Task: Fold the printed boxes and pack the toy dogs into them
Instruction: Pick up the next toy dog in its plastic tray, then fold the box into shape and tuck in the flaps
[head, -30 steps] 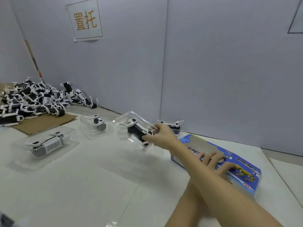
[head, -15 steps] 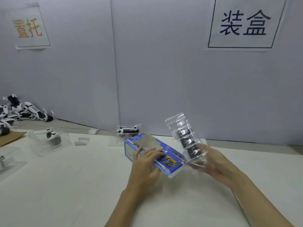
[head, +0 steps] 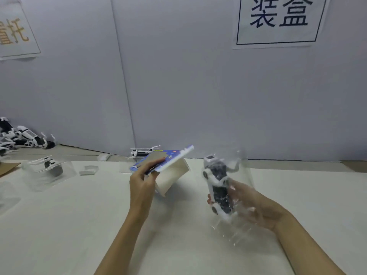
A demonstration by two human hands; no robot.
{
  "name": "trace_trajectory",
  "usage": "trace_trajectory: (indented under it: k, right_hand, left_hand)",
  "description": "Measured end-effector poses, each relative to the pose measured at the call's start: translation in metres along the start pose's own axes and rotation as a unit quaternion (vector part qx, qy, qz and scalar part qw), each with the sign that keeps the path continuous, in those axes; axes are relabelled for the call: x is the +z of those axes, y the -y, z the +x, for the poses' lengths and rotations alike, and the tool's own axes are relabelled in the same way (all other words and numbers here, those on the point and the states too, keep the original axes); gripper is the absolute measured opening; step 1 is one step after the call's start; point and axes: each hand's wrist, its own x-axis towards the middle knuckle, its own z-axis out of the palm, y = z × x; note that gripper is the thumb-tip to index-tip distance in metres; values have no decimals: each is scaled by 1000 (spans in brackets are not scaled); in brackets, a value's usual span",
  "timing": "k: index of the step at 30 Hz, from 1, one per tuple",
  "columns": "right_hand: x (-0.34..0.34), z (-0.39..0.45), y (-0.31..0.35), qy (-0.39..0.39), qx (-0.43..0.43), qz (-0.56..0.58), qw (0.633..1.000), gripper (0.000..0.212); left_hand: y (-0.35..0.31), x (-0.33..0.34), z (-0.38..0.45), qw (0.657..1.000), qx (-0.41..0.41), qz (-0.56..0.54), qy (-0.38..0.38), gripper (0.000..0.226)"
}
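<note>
The left hand [head: 142, 182] pinches the box [head: 168, 167] above the desk [head: 59, 225]; right of the box, the right hand [head: 252, 205] grips the tray [head: 228, 187] holding a dog [head: 217, 187]. Thin, slippery plastic probably flexes; support its long sides.

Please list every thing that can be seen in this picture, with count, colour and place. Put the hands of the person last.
printed box: 1, blue outside, pale inside, lifted over the table centre, open end toward the camera
toy dog in clear tray: 1, black and white, held upright at right
other trayed dogs: 2 seen, black and white, left and behind the box
pile of loose toy dogs: many, black and white, far left
wall signs: 2, white, dark characters at right, orange at left
table: 1, white
left hand: grips the box
right hand: holds the trayed dog
</note>
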Motion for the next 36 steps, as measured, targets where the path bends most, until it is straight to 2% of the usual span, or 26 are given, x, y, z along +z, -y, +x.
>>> trace_trajectory:
  k: [2,5,7,9,11,16,23,28,33,36]
  right_hand:
    - [4,-2,-1,-8,-4,-66,998,65]
    - [12,0,0,-14,-8,-105,994,48]
    - [18,3,2,-43,-16,-142,989,45]
    - [20,7,1,-93,-30,-172,980,47]
    - [21,8,2,-130,-55,-205,969,47]
    - [17,13,-1,-237,-114,-274,925,50]
    - [13,19,-8,-275,-143,-326,893,63]
    - [10,18,-7,-278,-134,-345,886,65]
    - [3,16,-6,-304,-121,-375,867,67]
    - [4,16,-7,-322,-120,-394,853,71]
  left_hand:
    - [-1,-1,2,999,-34,-16,-35,10]
    - [-3,0,1,999,-40,-11,-33,11]
    - [-6,4,-3,1000,-18,3,-9,13]
    - [-7,8,-8,999,18,30,17,19]
    - [-7,11,-9,998,38,49,29,14]
    - [-7,11,-12,992,90,88,25,22]
    - [-8,12,-13,986,104,124,29,22]
    - [-9,10,-13,985,105,130,53,17]
    - [-9,9,-13,983,131,111,58,34]
    - [-9,13,-16,982,130,125,51,25]
